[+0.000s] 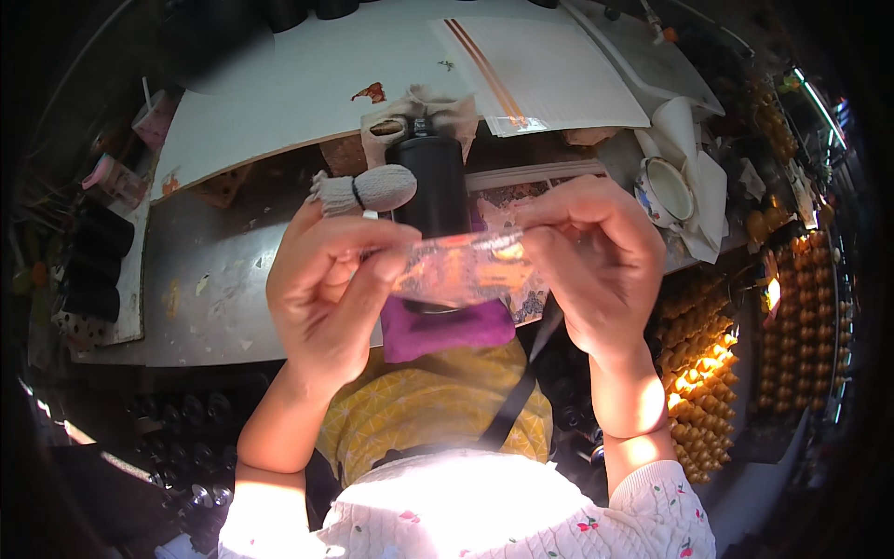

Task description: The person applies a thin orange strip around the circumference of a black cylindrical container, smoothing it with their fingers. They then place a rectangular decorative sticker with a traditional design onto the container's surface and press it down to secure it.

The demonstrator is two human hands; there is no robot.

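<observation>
Between my two hands a clear, shiny strip of film [461, 270] with orange and pale patches is stretched crosswise. My left hand [331, 293] pinches its left end between thumb and fingers. The right end sits in a pinch of my right hand [605, 261]. A grey-white cloth pad tied with a dark band [386, 189] shows just above my left fingers; whether they also hold it I cannot tell. Behind the film a black cylinder [428, 177] points away from me, with a stained pale cloth [456, 116] at its far end. Purple cloth [447, 337] lies below the film.
A patterned sheet [507, 200] lies partly behind the film. Farther off are a white board [289, 102] and white sheets with brown stripes [559, 79]. An enamel cup [664, 191] stands at right, above golden beaded pieces [703, 401]. Black cylinders [98, 265] stand at left.
</observation>
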